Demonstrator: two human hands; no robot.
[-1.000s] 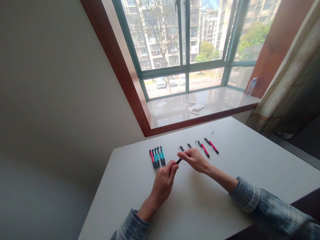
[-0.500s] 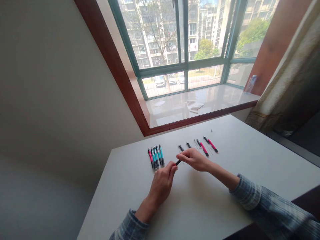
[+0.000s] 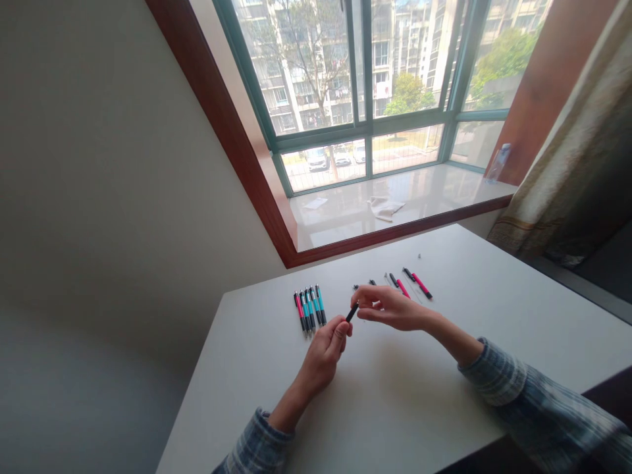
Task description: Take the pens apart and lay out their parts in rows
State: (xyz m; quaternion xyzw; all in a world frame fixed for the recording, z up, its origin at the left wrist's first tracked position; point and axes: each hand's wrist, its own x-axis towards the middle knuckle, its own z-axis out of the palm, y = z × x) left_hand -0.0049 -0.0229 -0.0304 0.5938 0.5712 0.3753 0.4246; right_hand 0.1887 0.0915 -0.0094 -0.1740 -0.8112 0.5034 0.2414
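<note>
My left hand [image 3: 326, 349] is closed around a pen, and most of its barrel is hidden in the fist. The pen's black end [image 3: 352, 313] sticks out up and to the right. At its tip, the bent fingers of my right hand [image 3: 390, 308] touch the black end, with the thumb a little apart from them. Left of the hands lies a row of several pens [image 3: 310, 309], turquoise ones and a red one with black grips. Beyond my right hand are a red-and-black pen barrel [image 3: 422, 286], another red barrel [image 3: 403, 288] and black pen parts [image 3: 394, 280], partly covered.
All of this is on a white table [image 3: 409, 401] below a window. On the sill are a crumpled cloth [image 3: 386, 209], a paper [image 3: 316, 203] and a clear bottle [image 3: 498, 163]. One tiny part [image 3: 419, 256] lies near the table's far edge. A curtain [image 3: 553, 158] hangs at right.
My right hand has loosened and shifted slightly up, its thumb coming away from the pen. More of the pen's black end shows above my left fist, which still holds it.
</note>
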